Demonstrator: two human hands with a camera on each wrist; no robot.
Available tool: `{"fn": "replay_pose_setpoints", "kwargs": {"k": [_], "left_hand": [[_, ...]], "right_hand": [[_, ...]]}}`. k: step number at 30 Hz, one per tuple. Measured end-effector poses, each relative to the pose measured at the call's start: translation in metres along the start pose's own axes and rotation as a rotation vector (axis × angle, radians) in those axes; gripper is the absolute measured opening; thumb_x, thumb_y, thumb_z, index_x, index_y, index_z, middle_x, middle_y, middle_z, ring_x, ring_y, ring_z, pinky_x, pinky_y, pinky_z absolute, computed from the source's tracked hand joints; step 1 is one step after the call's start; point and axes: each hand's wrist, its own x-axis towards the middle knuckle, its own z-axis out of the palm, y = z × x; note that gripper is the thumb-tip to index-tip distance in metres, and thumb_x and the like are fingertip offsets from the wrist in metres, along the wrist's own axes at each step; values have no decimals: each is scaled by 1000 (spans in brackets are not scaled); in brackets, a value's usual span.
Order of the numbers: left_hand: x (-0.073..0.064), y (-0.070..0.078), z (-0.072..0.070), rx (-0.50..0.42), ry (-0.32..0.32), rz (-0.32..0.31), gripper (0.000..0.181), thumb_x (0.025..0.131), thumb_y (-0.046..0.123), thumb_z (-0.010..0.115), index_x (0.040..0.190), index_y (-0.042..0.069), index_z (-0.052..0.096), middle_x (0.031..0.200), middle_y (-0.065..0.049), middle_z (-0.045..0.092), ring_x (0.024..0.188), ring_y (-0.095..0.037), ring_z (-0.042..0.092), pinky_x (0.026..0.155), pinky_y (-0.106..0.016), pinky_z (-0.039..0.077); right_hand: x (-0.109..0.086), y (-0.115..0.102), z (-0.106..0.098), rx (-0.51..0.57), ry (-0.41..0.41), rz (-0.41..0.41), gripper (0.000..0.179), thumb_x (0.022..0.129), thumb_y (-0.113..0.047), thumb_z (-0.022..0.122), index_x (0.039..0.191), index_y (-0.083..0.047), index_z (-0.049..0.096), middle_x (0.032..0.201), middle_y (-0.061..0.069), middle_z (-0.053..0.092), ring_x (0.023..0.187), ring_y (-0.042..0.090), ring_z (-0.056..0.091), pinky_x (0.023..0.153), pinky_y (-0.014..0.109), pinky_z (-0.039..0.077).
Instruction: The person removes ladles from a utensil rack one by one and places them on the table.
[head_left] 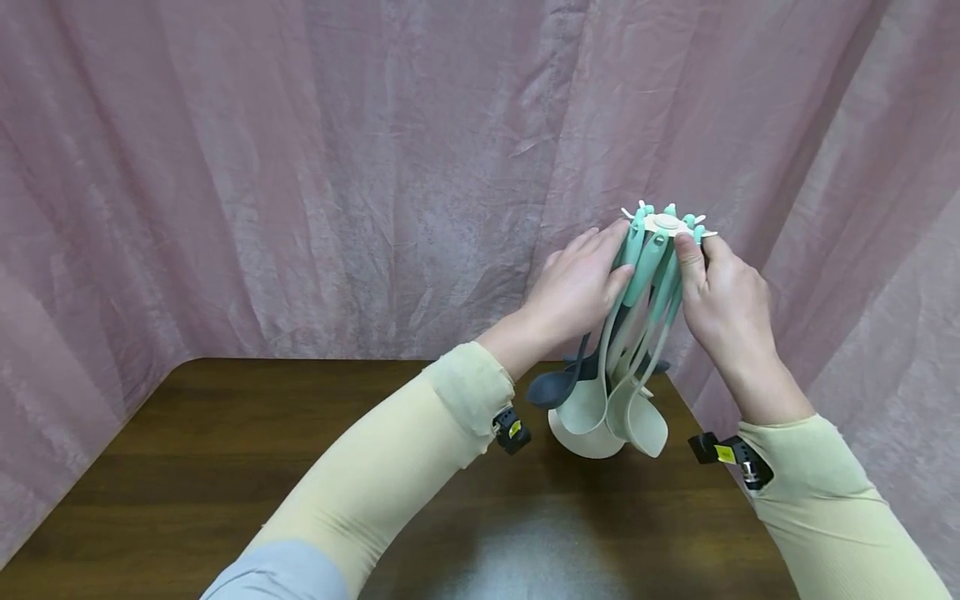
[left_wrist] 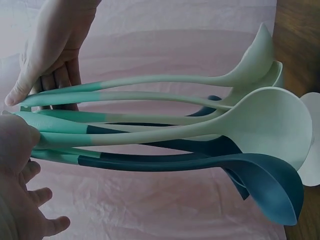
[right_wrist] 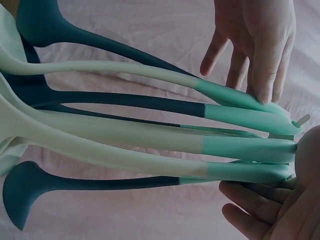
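Note:
A white utensil stand with a hooked round top holds several hanging cooking utensils with mint handles. Some have cream heads, like the ladle; others are dark blue, like the ladle at the left. My right hand grips the handles just below the top, thumb in front and fingers behind. On the opposite side my left hand touches the handles, fingers fairly straight and pointing up along them. In the right wrist view, the left hand's fingers are loosely spread.
The stand's white round base rests on a dark brown wooden table, near its right edge. Behind hangs a pink curtain. Small black cameras are strapped at both wrists.

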Motion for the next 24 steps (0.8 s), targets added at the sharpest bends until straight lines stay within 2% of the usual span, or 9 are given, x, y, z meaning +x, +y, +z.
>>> {"fn": "replay_pose_setpoints", "kwargs": {"k": [5, 10, 14, 18, 24], "left_hand": [[-7, 0, -4, 20, 6, 15, 65, 120, 44, 43, 177, 20, 23, 181, 6, 28, 166, -19, 25, 128, -49, 33], [-16, -1, -7, 18, 13, 39, 67, 119, 43, 44, 177, 18, 23, 180, 4, 29, 166, -21, 25, 128, -49, 34], [-25, -2, -7, -21, 35, 52, 66, 119, 42, 45, 177, 17, 23, 180, 2, 30, 166, -22, 26, 127, -52, 35], [-35, -4, -10, -58, 62, 71, 66, 119, 40, 47, 176, 16, 24, 180, 0, 31, 166, -23, 27, 127, -53, 34], [-48, -5, -16, -80, 72, 86, 66, 119, 39, 48, 176, 14, 25, 180, -1, 31, 167, -21, 23, 128, -50, 33]], "right_hand": [[-7, -3, -1, 7, 34, -32, 67, 117, -60, 35, 106, 1, 58, 91, 33, 62, 95, 61, 60, 84, 74, 42], [-12, -6, 1, 19, 55, -47, 67, 118, -59, 36, 108, 2, 61, 91, 33, 65, 96, 62, 62, 84, 74, 43], [-16, -9, 1, 31, 66, -61, 66, 117, -59, 38, 107, 1, 63, 90, 32, 66, 94, 61, 63, 83, 73, 43], [-21, -14, 1, 39, 78, -85, 65, 117, -60, 39, 100, -1, 61, 80, 26, 61, 84, 56, 62, 77, 69, 43], [-29, -20, -1, 32, 103, -128, 64, 115, -62, 41, 88, -6, 52, 66, 15, 47, 68, 47, 55, 65, 55, 38]]}}
